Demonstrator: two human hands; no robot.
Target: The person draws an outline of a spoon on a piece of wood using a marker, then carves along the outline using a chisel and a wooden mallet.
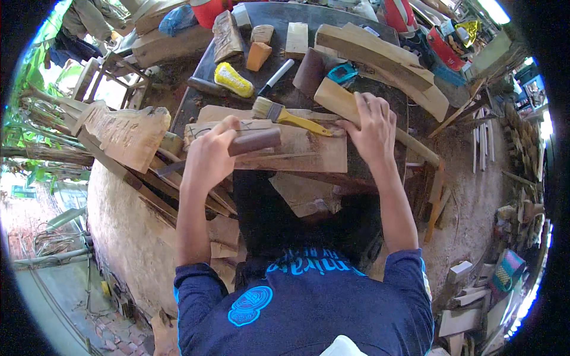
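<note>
My left hand [211,155] is closed around a dark brown handle [256,142], whose rounded end sticks out to the right above a flat wooden board [323,151]. A narrow dark strip shows left of the wrist; I cannot tell whether it belongs to the handle. On the right, my right hand [375,127] grips a pale wooden block [333,98], fingers over its near end. Between the hands lies a paintbrush [291,117] with a yellow handle and pale bristles, its handle tip close to my right thumb.
Beyond the hands, the dark table [273,15] bears a marker [276,77], a yellow-and-white object [233,80], an orange-brown block [258,56], a curved brown sheet [309,72] and a teal object [342,73]. A long curved timber [386,65] lies right. A carved wood slab [127,133] stands left.
</note>
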